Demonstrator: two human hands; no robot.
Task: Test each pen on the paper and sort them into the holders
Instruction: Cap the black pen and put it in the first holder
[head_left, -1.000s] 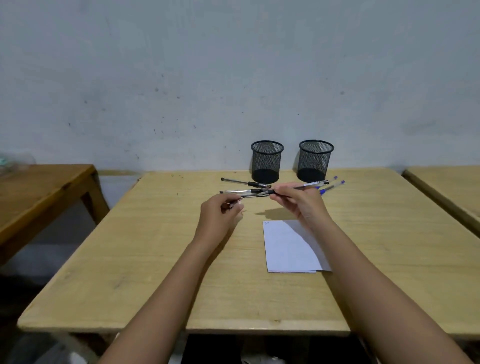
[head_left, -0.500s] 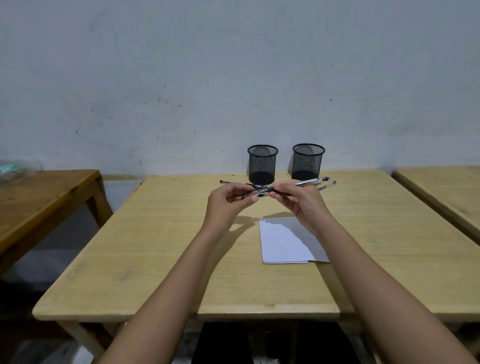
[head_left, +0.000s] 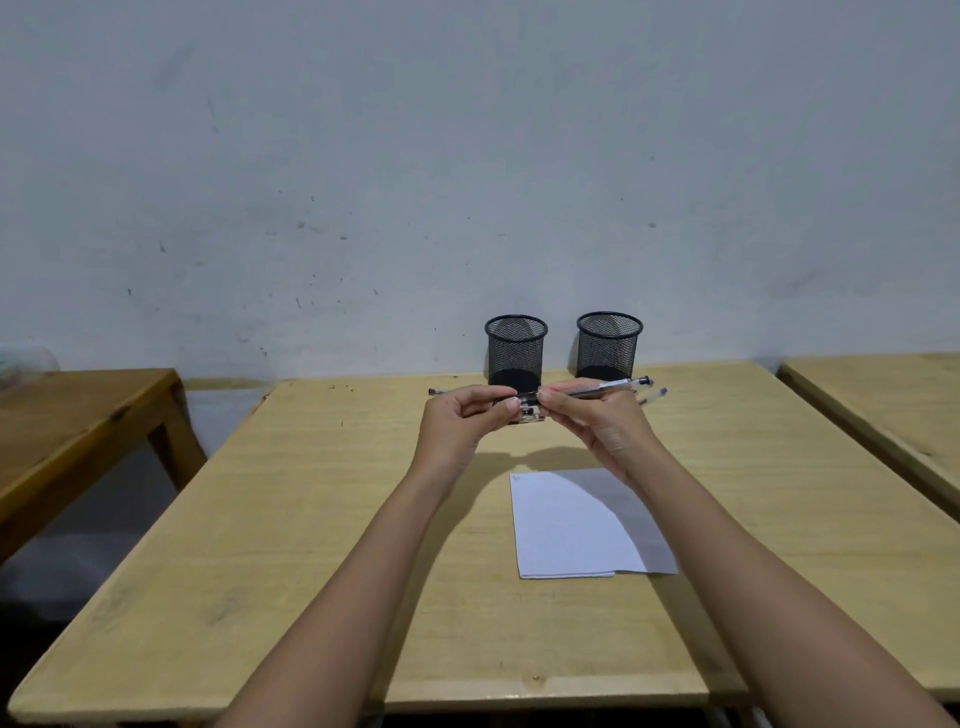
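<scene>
The left hand (head_left: 457, 423) and right hand (head_left: 597, 423) are hovering over the smooth wooden bench (head_left: 311, 519), fingers pinching a slim clear pen (head_left: 605, 388) level, just before two black mesh holders (head_left: 515, 353) (head_left: 609, 348); the white paper (head_left: 566, 525) is lying flat below.

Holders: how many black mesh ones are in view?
2. Both stand upright near the table's far edge: left holder beyond the left hand, right holder beyond the right hand; the hands hold a pen. None seems hidden.

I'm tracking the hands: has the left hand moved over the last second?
Yes. The left hand has shifted right: its fingers now end directly in front of the left holder, whereas earlier they stopped left of it.
</scene>
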